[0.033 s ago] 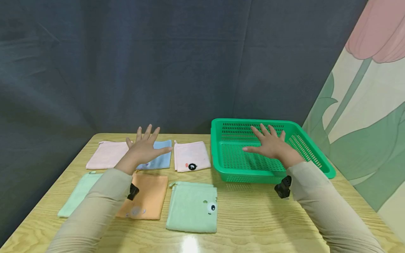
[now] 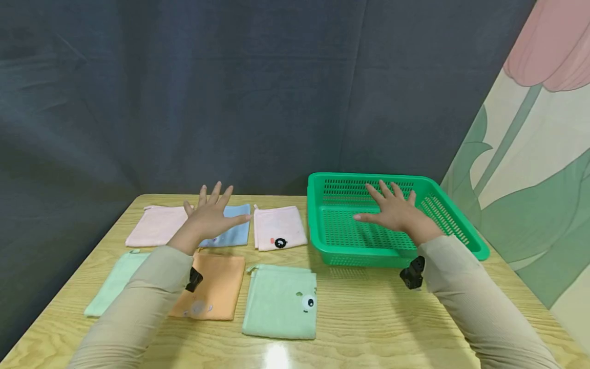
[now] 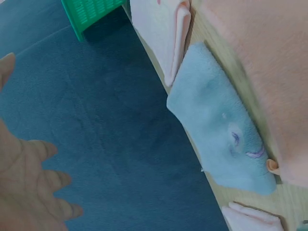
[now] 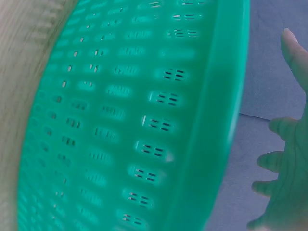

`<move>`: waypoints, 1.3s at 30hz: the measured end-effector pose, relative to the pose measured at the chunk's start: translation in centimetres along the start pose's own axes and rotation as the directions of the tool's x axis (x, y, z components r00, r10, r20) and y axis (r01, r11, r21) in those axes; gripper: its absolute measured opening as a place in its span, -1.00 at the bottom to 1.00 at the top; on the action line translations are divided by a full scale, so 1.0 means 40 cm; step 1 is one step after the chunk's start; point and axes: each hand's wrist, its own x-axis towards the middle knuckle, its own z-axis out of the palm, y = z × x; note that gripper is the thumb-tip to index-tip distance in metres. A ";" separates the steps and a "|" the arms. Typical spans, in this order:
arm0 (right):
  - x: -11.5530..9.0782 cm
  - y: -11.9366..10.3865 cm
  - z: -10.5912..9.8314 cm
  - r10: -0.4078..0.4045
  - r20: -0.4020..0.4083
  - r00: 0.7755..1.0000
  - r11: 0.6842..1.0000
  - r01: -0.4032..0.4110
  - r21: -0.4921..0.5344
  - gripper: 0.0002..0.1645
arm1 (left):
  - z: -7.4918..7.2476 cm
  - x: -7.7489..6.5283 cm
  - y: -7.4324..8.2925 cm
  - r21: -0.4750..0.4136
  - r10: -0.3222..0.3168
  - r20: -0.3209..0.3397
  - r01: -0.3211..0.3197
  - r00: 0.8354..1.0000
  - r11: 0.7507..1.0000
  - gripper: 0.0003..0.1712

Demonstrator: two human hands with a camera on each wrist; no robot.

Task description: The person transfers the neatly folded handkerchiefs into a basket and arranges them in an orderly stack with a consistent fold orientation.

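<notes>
My left hand [image 2: 209, 221] hovers with spread fingers above the back row of folded cloths, holding nothing. Below it lies a blue cloth [image 2: 237, 225], partly covered by the hand in the head view. A plain pink cloth [image 2: 156, 225] is to its left, a pink cloth with an eye design [image 2: 278, 225] to its right. Nearer the front lie an orange cloth [image 2: 221, 282], a green cloth [image 2: 117, 282] partly behind the left sleeve, and a green cloth with one eye [image 2: 281, 302]. Fingers spread and grasping nothing, my right hand [image 2: 396, 210] is over the green plastic basket [image 2: 369, 259].
The wooden table [image 2: 359, 318] carries the cloths and basket. A dark curtain [image 2: 239, 92] hangs behind its back edge. On the right stands a panel with a painted tulip [image 2: 530, 128]. Each wrist bears a small black device [image 2: 412, 273].
</notes>
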 end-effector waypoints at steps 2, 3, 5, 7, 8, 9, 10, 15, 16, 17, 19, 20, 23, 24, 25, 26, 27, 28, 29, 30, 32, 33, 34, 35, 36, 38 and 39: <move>0.001 0.001 0.001 0.002 0.002 1.000 1.000 -0.002 0.002 0.14 | 0.000 0.001 -0.001 0.003 -0.001 0.000 0.001 1.000 1.000 0.12; 0.000 0.001 0.001 0.002 0.003 1.000 1.000 -0.002 0.005 0.14 | 0.000 0.001 -0.001 0.004 -0.001 0.000 0.001 1.000 1.000 0.12; 0.001 0.003 0.002 0.003 0.004 1.000 1.000 -0.003 0.009 0.15 | 0.001 0.002 -0.001 0.006 -0.002 -0.002 0.002 1.000 1.000 0.12; 0.001 0.006 0.004 0.004 0.008 1.000 1.000 -0.004 0.015 0.15 | 0.001 0.002 -0.002 0.005 -0.001 -0.002 0.001 1.000 1.000 0.12; 0.001 0.007 0.004 0.003 0.009 1.000 1.000 -0.003 0.018 0.16 | 0.001 0.001 -0.002 0.004 0.003 -0.003 -0.003 1.000 1.000 0.11; 0.000 0.008 0.005 0.002 0.008 1.000 1.000 -0.002 0.018 0.16 | 0.001 0.001 -0.002 0.004 0.002 -0.001 -0.002 1.000 1.000 0.11; 0.000 0.011 0.005 0.001 0.009 1.000 1.000 -0.001 0.017 0.16 | 0.000 0.001 -0.002 0.003 0.002 0.000 -0.002 1.000 1.000 0.11; -0.006 0.019 0.009 -0.005 -0.002 1.000 1.000 0.005 0.008 0.14 | -0.001 0.001 -0.015 0.003 0.001 0.006 -0.001 1.000 1.000 0.10; -0.008 0.020 0.010 -0.008 -0.005 1.000 1.000 0.008 0.006 0.14 | 0.000 0.000 -0.019 0.001 0.000 0.006 0.000 1.000 1.000 0.09; -0.010 0.021 0.011 -0.010 -0.006 1.000 1.000 0.010 0.008 0.13 | 0.000 -0.001 -0.023 0.002 -0.002 0.008 0.002 1.000 1.000 0.09; -0.013 0.022 0.014 -0.019 -0.010 1.000 1.000 0.019 0.014 0.13 | 0.001 -0.005 -0.032 -0.003 -0.009 0.013 0.009 1.000 1.000 0.09; -0.014 0.024 0.015 -0.020 -0.009 1.000 1.000 0.020 0.018 0.13 | 0.001 -0.007 -0.036 -0.005 -0.012 0.015 0.012 1.000 1.000 0.09; -0.018 0.032 0.019 -0.013 -0.007 1.000 0.999 0.013 0.040 0.13 | 0.001 -0.013 -0.043 -0.009 -0.019 0.019 0.019 1.000 1.000 0.10; -0.021 0.036 0.020 -0.009 -0.006 1.000 0.999 0.009 0.043 0.13 | 0.001 -0.015 -0.045 -0.011 -0.020 0.019 0.021 1.000 1.000 0.10; -0.023 0.042 0.022 -0.004 -0.005 1.000 0.999 0.004 0.045 0.14 | 0.000 -0.017 -0.047 -0.009 -0.022 0.018 0.023 1.000 1.000 0.10; -0.026 0.047 0.022 0.001 -0.006 1.000 0.999 0.000 0.049 0.14 | 0.000 -0.019 -0.048 -0.009 -0.024 0.018 0.025 1.000 1.000 0.10; -0.029 0.053 0.023 0.003 -0.008 1.000 0.999 -0.002 0.043 0.14 | -0.001 -0.021 -0.049 -0.007 -0.026 0.018 0.026 0.999 1.000 0.10; -0.033 0.059 0.023 0.003 -0.012 1.000 0.999 -0.002 0.043 0.14 | -0.002 -0.023 -0.051 -0.005 -0.026 0.018 0.027 0.999 1.000 0.10; -0.037 0.065 0.023 0.003 -0.014 1.000 0.999 -0.003 0.043 0.13 | -0.002 -0.025 -0.052 -0.002 -0.026 0.016 0.026 1.000 1.000 0.11; -0.041 0.072 0.022 0.004 -0.019 1.000 0.999 -0.003 0.046 0.13 | -0.002 -0.027 -0.054 -0.001 -0.024 0.015 0.024 1.000 1.000 0.10; -0.049 0.086 0.022 0.009 -0.026 1.000 0.999 -0.008 0.050 0.12 | -0.003 -0.031 -0.057 0.003 -0.023 0.015 0.023 1.000 1.000 0.10; -0.053 0.093 0.022 0.012 -0.028 1.000 0.999 -0.011 0.050 0.12 | -0.002 -0.032 -0.059 0.004 -0.024 0.016 0.023 1.000 1.000 0.10; -0.057 0.099 0.022 0.016 -0.028 0.999 0.998 -0.014 0.058 0.12 | -0.002 -0.033 -0.061 0.007 -0.025 0.016 0.025 1.000 1.000 0.10; -0.061 0.105 0.022 0.020 -0.029 0.999 0.998 -0.019 0.061 0.12 | -0.001 -0.035 -0.063 0.009 -0.028 0.019 0.027 0.999 1.000 0.10; -0.065 0.111 0.023 0.025 -0.029 0.999 0.998 -0.024 0.062 0.12 | -0.001 -0.036 -0.065 0.010 -0.030 0.020 0.030 0.999 0.999 0.10; -0.073 0.120 0.024 0.030 -0.031 0.999 0.998 -0.028 0.054 0.12 | -0.001 -0.038 -0.070 0.013 -0.041 0.025 0.040 0.999 0.999 0.10; -0.077 0.124 0.025 0.033 -0.032 0.999 0.998 -0.031 0.054 0.13 | -0.001 -0.039 -0.072 0.014 -0.046 0.028 0.045 0.999 0.999 0.10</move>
